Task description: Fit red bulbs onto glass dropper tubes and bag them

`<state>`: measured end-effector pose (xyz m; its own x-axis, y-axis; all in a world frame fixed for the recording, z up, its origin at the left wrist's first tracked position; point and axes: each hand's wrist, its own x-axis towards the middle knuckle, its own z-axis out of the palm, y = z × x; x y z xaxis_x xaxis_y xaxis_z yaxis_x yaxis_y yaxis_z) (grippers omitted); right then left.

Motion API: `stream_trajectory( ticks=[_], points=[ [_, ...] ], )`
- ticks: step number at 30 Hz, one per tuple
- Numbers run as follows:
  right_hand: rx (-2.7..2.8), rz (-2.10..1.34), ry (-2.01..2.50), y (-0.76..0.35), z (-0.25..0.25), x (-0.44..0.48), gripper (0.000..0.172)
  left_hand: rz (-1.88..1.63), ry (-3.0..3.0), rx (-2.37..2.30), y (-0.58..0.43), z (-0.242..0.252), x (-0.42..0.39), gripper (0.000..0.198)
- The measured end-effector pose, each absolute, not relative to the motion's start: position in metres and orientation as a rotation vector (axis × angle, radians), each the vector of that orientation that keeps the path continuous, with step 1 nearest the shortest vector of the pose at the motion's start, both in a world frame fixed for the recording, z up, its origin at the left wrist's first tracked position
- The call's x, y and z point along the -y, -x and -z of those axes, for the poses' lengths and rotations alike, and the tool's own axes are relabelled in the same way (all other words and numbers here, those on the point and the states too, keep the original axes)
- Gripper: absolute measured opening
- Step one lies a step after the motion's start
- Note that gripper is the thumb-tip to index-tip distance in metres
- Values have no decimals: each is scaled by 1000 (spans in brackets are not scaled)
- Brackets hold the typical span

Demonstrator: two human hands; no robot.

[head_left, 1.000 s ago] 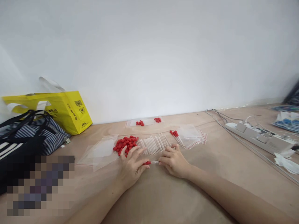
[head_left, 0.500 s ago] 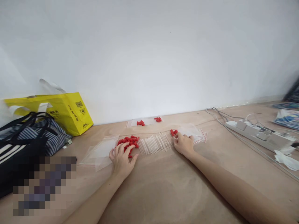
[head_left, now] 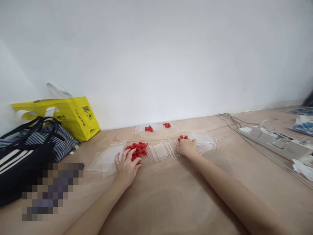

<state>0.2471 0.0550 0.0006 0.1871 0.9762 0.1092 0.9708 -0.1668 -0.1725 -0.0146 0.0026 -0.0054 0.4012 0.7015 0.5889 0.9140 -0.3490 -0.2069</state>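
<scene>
My left hand [head_left: 127,165] rests at the near left side of a heap of small red rounded pieces [head_left: 139,149], its fingers spread and bent over the nearest ones. Right of the heap lies a row of thin white sticks [head_left: 161,151], side by side. At the row's right end is my right hand [head_left: 187,147], fingers curled down; whatever they grip is hidden. A few red pieces [head_left: 183,137] show just beyond its knuckles. Clear zip bags lie on both sides, a left bag [head_left: 107,160] by my left hand and a right bag [head_left: 202,138] behind my right hand.
Near the wall lies another clear bag [head_left: 141,129] with two clusters of red pieces. A yellow bag [head_left: 84,120] and a black striped bag [head_left: 36,147] stand at left. On the right are a white power strip [head_left: 271,140], cables, and a crumpled tissue [head_left: 303,168].
My right hand has shifted slightly left over the end of the stick row, its fingers turning further down. The left hand has drawn slightly back from the red heap, exposing more pieces. The view has shifted slightly.
</scene>
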Motion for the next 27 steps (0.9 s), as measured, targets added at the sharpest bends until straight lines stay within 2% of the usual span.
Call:
stream_trajectory(
  ticks=[6, 12, 15, 19, 22, 27],
  points=[
    [1914, -58, 2273, -243, 1, -62, 23, 560, 2135, 1270, 17, 6, -7, 9],
    [1950, 48, 2168, -244, -7, -46, 26, 772, 2284, 1182, -4, 2, 13, 13],
    [2078, 98, 1965, -245, -6, -21, 23, 821, 2449, 1160, -23, 5, 29, 12],
    [2310, 89, 1471, -248, 5, 13, 17, 796, 2561, 1235, -32, 11, 35, 10],
    [2380, 45, 1408, -250, 11, 25, 14, 736, 2580, 1298, -23, 12, 30, 18],
    [2336, -86, 1381, -250, 10, 25, 12, 707, 2602, 1265, -13, 10, 26, 13]
  ],
)
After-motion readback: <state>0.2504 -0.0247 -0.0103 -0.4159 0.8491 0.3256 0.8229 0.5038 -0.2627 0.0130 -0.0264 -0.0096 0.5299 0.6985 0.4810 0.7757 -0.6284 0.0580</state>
